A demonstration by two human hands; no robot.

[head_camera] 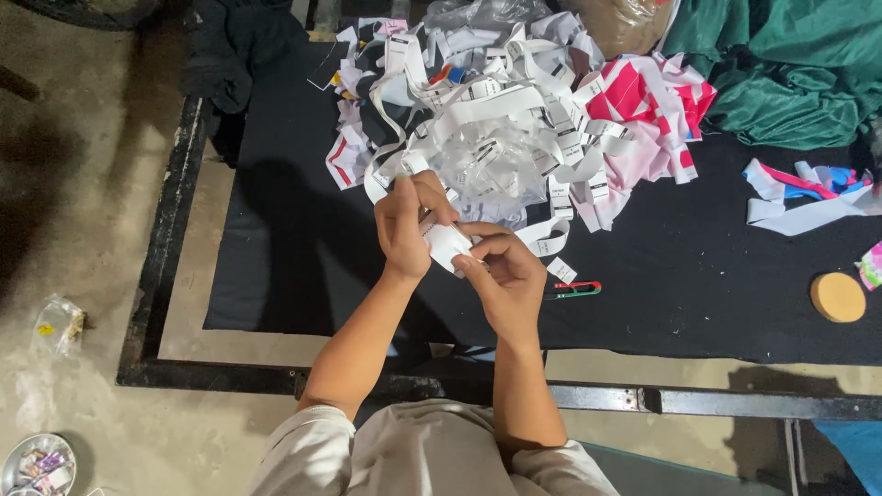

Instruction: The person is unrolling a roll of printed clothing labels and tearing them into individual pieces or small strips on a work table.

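Here, at the centre of the frame, your left hand (404,225) and right hand (501,276) meet over a small white label (447,245), both pinching it between fingertips and thumbs. The label sits between the two hands, touching both, just below the big heap of white label strips (496,119) that fills the upper middle of the frame. One strip trails from the heap down toward your left hand, its long axis running roughly up and down the picture; the left hand is the nearer to the heap.

To the right of your right hand, a small red-and-green snipper (574,290) lies on the black cloth (294,257), close by and untouched. A round cork-coloured disc (837,297) rests at the right edge. At the lower left corner, a metal bowl (11,464) on the floor holds small scraps.
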